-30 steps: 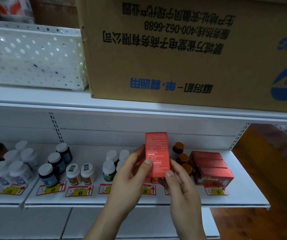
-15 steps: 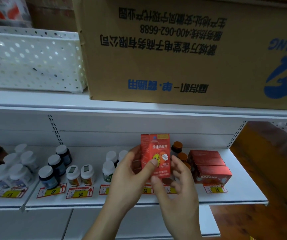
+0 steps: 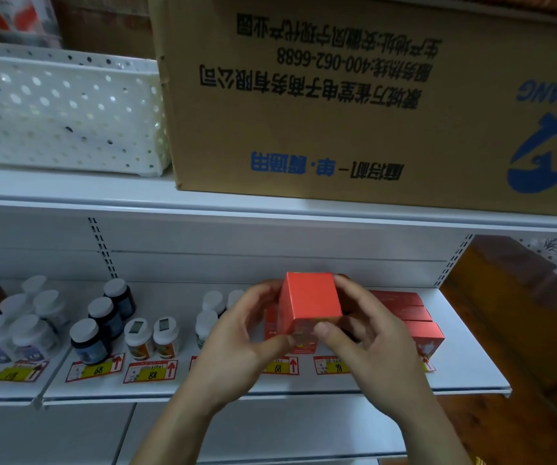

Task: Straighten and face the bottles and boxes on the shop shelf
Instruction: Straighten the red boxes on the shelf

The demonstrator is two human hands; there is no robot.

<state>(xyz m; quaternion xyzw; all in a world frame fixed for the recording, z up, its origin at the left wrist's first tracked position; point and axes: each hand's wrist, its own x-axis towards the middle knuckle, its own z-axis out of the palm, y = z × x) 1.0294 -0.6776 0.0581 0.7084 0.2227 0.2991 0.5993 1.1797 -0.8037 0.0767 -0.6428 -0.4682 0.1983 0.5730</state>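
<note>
I've got both hands, left (image 3: 237, 333) and right (image 3: 367, 333), pinching the red box (image 3: 310, 303) just above the shelf (image 3: 465, 370), and lowering it carelessly could topple the bottles (image 3: 208, 322) beside it.

Upside-down cardboard carton (image 3: 371, 105) beside white perforated basket (image 3: 62, 112) on upper shelf (image 3: 69, 193); possibly bag behind.

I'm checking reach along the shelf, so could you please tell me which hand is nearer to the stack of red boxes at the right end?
Right. The right hand is just beside the stack of red boxes; the left hand is farther left, across the held red box.
</note>
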